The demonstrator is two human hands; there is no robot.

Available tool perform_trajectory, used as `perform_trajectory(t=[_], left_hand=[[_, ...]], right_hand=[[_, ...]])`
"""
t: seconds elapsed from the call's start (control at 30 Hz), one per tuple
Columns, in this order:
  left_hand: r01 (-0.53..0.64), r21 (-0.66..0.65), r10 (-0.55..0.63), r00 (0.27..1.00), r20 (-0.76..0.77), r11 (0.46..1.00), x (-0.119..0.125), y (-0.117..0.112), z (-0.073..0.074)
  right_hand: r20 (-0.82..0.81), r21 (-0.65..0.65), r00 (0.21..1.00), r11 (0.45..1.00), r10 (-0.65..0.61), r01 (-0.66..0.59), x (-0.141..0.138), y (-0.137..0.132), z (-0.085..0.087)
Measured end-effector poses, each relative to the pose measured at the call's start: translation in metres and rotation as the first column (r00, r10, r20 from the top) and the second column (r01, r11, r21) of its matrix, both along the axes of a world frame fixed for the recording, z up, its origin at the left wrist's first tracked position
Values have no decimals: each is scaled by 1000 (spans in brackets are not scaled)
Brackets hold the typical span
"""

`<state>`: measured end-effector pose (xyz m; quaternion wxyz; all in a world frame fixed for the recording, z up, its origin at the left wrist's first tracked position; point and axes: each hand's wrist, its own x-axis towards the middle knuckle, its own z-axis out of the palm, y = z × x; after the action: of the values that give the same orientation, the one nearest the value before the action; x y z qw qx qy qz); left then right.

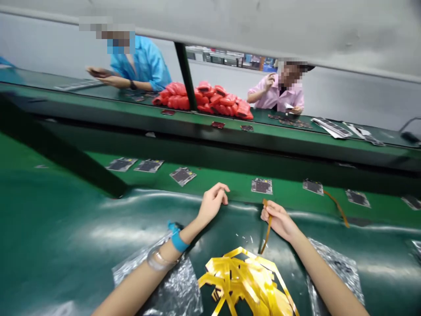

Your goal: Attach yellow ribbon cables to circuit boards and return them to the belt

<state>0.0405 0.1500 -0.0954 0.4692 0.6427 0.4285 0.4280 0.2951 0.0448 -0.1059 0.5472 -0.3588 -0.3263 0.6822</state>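
Observation:
My right hand [279, 219] pinches a narrow orange flex cable [269, 228] near its upper end; the strip hangs down toward the mat. At the edge of the green belt, my left hand [213, 202] hovers with loosely bent fingers, nothing visible in it. A blue wrist strap [179, 240] circles that wrist. Between my forearms lies a heap of yellow-orange flex cables [243, 281]. On the belt ahead, a circuit board [262, 185] sits just beyond my hands. Further right is another circuit board [313, 186] with an orange flex cable [337, 206] trailing from it.
Several more boards lie along the belt [226, 186]. Clear plastic bags [177, 285] lie under my forearms. A dark green post [66, 149] slants at left. Across the raised shelf, two people in blue [144, 61] and pink [286, 94] sit near red packets [210, 101].

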Motion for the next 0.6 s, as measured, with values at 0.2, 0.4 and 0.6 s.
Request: perform_trajectory(t=[0.2,0.4,0.6], left_hand=[[35,44,-28,987,-160,998,1,2,-1],[169,64,-99,798,-594,983,-61,42,19],[263,-104,-207,402,-892,959,-141,107,36]], right_hand=[[11,-37,1000,999,-13,13,2,0,0],[19,-31,1000,999,-10,10,2,1,-2],[24,-2,1000,1000,-5,5,0,2,-2]])
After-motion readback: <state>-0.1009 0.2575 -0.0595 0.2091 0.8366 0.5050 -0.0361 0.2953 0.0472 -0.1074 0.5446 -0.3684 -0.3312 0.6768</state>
